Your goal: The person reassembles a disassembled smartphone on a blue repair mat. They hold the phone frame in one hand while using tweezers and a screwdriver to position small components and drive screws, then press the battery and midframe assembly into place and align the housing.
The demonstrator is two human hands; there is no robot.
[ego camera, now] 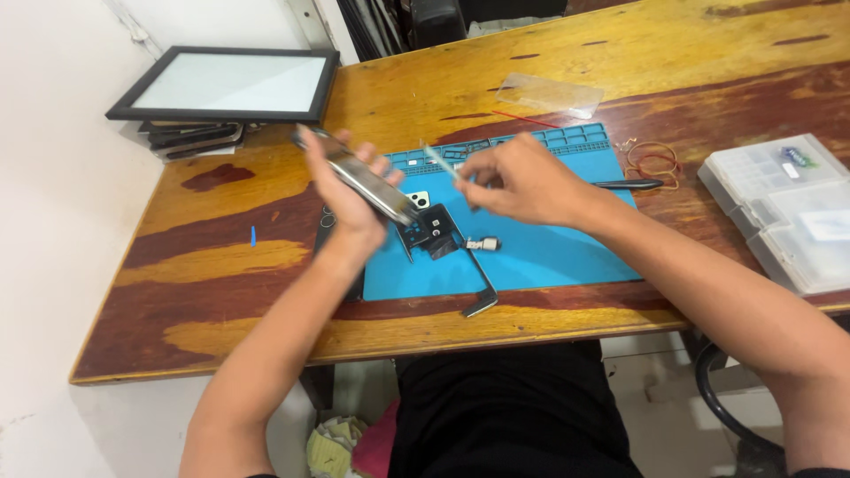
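Gripping: left hand clasps the phone by its edges, tilted above the desk.
Pinching: right hand pinches a thin tool.
Handling: phone probably stiff, slick, fragile; edges seem safest.

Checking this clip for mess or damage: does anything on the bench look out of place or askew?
Mostly minor. A bent black metal part lies half off the blue mat, near the table edge. A small blue sliver sits alone on the wood. The left hand holds a phone tilted; no visible damage.
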